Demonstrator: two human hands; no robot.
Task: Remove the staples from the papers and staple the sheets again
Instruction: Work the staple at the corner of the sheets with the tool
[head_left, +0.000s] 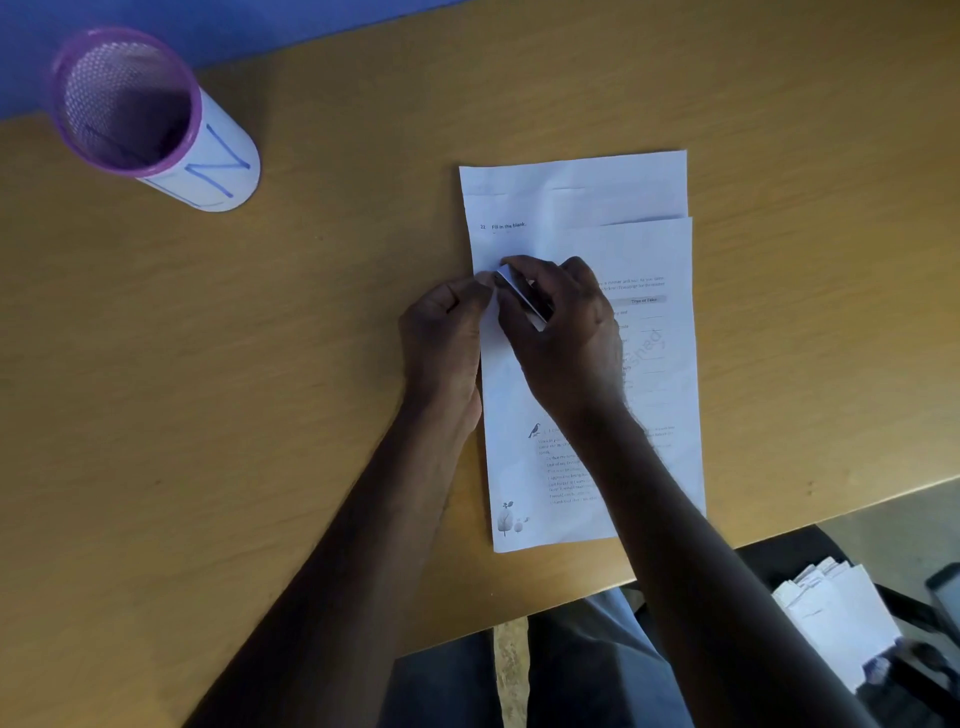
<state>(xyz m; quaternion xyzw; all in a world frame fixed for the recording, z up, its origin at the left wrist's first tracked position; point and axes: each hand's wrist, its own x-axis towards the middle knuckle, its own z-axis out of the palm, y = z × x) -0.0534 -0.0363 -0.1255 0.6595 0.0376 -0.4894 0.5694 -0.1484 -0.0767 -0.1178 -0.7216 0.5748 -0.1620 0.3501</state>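
Two printed white sheets (587, 208) lie overlapped on the wooden desk (260, 364), the upper one shifted toward me. My right hand (566, 332) is closed around a small silver and black stapler (522, 299), whose nose sits at the top left corner of the nearer sheet. My left hand (447, 343) rests at the sheets' left edge, with its fingertips pinching the paper corner right beside the stapler's nose. No staple is visible at this size.
A purple mesh pen holder (130, 104) with a white label marked in blue stands at the desk's far left. A stack of folded papers (831, 618) lies on a dark chair at the lower right, beyond the desk's near edge.
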